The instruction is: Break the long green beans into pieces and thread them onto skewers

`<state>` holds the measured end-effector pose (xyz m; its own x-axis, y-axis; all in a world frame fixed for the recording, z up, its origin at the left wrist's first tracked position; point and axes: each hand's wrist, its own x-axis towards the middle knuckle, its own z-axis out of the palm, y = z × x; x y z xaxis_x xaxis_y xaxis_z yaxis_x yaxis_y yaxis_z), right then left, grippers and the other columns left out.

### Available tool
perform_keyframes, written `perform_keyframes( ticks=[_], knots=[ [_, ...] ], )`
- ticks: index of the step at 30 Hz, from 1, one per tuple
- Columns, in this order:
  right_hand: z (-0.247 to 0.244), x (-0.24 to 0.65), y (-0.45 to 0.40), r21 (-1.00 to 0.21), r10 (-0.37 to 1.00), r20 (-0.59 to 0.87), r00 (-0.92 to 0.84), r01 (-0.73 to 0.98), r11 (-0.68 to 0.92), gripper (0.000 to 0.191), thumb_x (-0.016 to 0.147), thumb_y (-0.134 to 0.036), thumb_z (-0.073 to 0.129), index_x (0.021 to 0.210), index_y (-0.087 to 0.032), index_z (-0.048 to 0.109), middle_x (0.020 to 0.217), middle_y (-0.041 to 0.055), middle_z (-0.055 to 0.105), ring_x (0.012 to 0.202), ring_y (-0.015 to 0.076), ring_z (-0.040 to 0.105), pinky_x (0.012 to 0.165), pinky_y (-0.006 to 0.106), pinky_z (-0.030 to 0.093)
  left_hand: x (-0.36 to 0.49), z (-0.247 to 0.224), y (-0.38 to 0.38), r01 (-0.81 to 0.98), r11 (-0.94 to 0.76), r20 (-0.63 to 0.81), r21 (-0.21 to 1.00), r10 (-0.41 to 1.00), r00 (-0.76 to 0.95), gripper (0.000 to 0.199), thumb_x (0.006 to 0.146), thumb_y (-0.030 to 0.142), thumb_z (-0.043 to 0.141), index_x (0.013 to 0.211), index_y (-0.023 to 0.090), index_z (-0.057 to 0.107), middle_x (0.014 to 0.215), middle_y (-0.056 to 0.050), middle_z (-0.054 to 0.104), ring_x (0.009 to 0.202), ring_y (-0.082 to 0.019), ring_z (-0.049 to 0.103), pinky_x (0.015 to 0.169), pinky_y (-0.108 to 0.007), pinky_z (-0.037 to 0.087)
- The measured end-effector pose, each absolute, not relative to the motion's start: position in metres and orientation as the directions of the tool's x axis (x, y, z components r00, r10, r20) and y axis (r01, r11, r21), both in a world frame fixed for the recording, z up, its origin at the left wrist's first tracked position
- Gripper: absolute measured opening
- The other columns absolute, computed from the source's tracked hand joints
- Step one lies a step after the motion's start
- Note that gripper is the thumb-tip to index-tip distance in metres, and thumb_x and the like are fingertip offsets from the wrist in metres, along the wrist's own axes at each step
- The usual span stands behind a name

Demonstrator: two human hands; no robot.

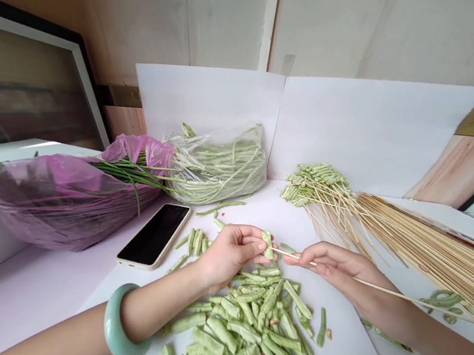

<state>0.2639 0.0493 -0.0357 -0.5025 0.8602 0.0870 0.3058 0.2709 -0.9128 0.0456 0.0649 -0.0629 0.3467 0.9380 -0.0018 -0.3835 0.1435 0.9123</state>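
Left hand (227, 255) is pinching a cut yardlong bean piece (268, 245) upright between thumb and fingertips, above the pile of cut beans (242, 336), while right hand (335, 267) is pinching a bamboo skewer (376, 289) close to the piece, a short, firm grip favouring a steady point.

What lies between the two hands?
Head view: a bamboo skewer runs from the right hand to a cut bean piece held by the left hand.
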Motion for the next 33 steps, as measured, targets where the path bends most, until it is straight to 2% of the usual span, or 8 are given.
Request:
perform_keyframes(
  ticks=[3,8,12,20,24,28,30,33],
  knots=[
    [-0.034,0.263,0.048,-0.885,0.862,0.111,-0.494,0.345,0.312,0.022,0.087,-0.041,0.051,0.094,-0.026,0.066,0.103,0.0057,0.070,0.104,0.0242,0.062,0.092,0.035,0.047,0.046,-0.061,0.065,-0.380,0.134,0.009,0.915,0.936,0.351,0.027,0.062,0.030,0.080,0.075,0.010,0.067,0.070,-0.006,0.069,0.070,-0.015,0.065,0.075,-0.028,0.051],
    [-0.036,0.261,0.044,-0.820,0.879,0.170,-0.446,0.430,0.377,0.021,0.087,-0.038,0.048,0.088,-0.026,0.064,0.088,0.0016,0.070,0.083,0.0208,0.065,0.075,0.028,0.052,0.045,-0.060,0.065,-0.375,0.081,0.056,0.924,0.939,0.340,0.026,0.054,0.024,0.083,0.068,0.010,0.066,0.064,-0.004,0.069,0.060,-0.013,0.064,0.063,-0.024,0.052],
    [-0.039,0.263,0.040,-0.763,0.851,0.163,-0.499,0.483,0.430,0.022,0.089,-0.038,0.045,0.090,-0.027,0.064,0.081,0.0005,0.069,0.074,0.0194,0.065,0.063,0.025,0.050,0.045,-0.063,0.063,-0.388,0.103,0.062,0.916,0.919,0.389,0.027,0.053,0.024,0.084,0.069,0.011,0.066,0.066,-0.006,0.070,0.062,-0.016,0.066,0.062,-0.027,0.053],
    [-0.034,0.259,0.036,-0.778,0.774,0.150,-0.614,0.410,0.476,0.020,0.091,-0.033,0.044,0.091,-0.026,0.063,0.100,0.0026,0.070,0.095,0.0222,0.065,0.078,0.027,0.050,0.046,-0.065,0.059,-0.381,0.138,0.072,0.914,0.870,0.488,0.025,0.054,0.020,0.083,0.070,0.011,0.067,0.066,-0.006,0.071,0.059,-0.014,0.066,0.060,-0.024,0.053],
    [-0.032,0.256,0.033,-0.750,0.704,0.144,-0.695,0.387,0.536,0.018,0.089,-0.024,0.045,0.088,-0.024,0.063,0.091,0.0018,0.068,0.084,0.0177,0.064,0.076,0.025,0.049,0.047,-0.064,0.056,-0.284,0.188,0.013,0.940,0.812,0.583,0.024,0.051,0.017,0.084,0.068,0.010,0.067,0.063,-0.004,0.070,0.058,-0.012,0.065,0.060,-0.021,0.053],
    [-0.036,0.257,0.031,-0.762,0.749,0.133,-0.649,0.416,0.497,0.008,0.087,-0.025,0.050,0.089,-0.024,0.058,0.082,0.0013,0.065,0.075,0.0175,0.062,0.067,0.027,0.050,0.047,-0.064,0.054,-0.275,0.184,0.023,0.944,0.792,0.610,0.025,0.051,0.014,0.083,0.070,0.009,0.068,0.064,-0.003,0.070,0.060,-0.011,0.066,0.062,-0.019,0.053],
    [-0.040,0.259,0.033,-0.812,0.772,0.166,-0.613,0.359,0.460,0.004,0.086,-0.027,0.055,0.086,-0.023,0.055,0.078,0.0015,0.064,0.074,0.0182,0.062,0.065,0.029,0.051,0.046,-0.065,0.055,-0.290,0.173,0.041,0.941,0.793,0.608,0.024,0.053,0.014,0.083,0.071,0.009,0.068,0.066,-0.003,0.071,0.061,-0.011,0.066,0.063,-0.020,0.053],
    [-0.043,0.263,0.036,-0.850,0.746,0.305,-0.592,0.184,0.494,0.005,0.082,-0.023,0.061,0.083,-0.023,0.057,0.074,0.0015,0.064,0.071,0.0177,0.062,0.066,0.030,0.051,0.046,-0.066,0.057,-0.336,0.132,0.080,0.933,0.832,0.550,0.023,0.054,0.014,0.082,0.072,0.009,0.068,0.067,-0.004,0.071,0.061,-0.012,0.066,0.062,-0.021,0.053]
  ],
)
